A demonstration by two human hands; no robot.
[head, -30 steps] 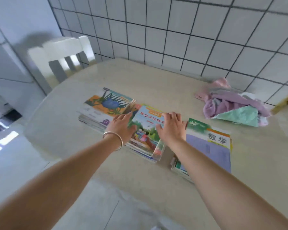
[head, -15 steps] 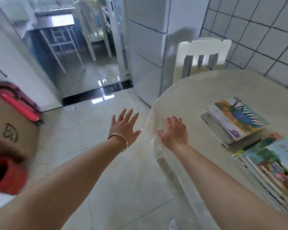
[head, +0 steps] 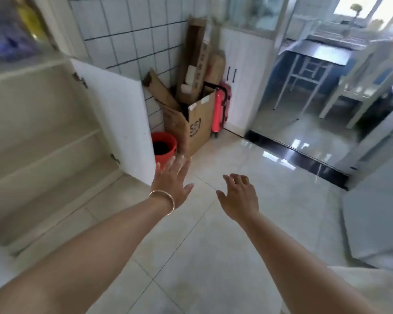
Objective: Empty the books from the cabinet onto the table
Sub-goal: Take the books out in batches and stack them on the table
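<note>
The low cabinet stands at the left with its white door swung out; the shelves that show hold no books. My left hand, with a gold bangle on the wrist, is stretched forward over the floor just right of the door, fingers straight, holding nothing. My right hand hovers beside it with relaxed, spread fingers and is empty too. A corner of the table shows at the bottom right; no books are in view.
A red bucket, an open cardboard box with tall cartons and a pink suitcase fill the corner behind the door. A dark threshold leads to a room with white chairs at the right. Glossy tiled floor lies underfoot.
My view has swung left from the table and its book stacks to the cabinet. Both hands left the books and now reach out empty over the floor.
</note>
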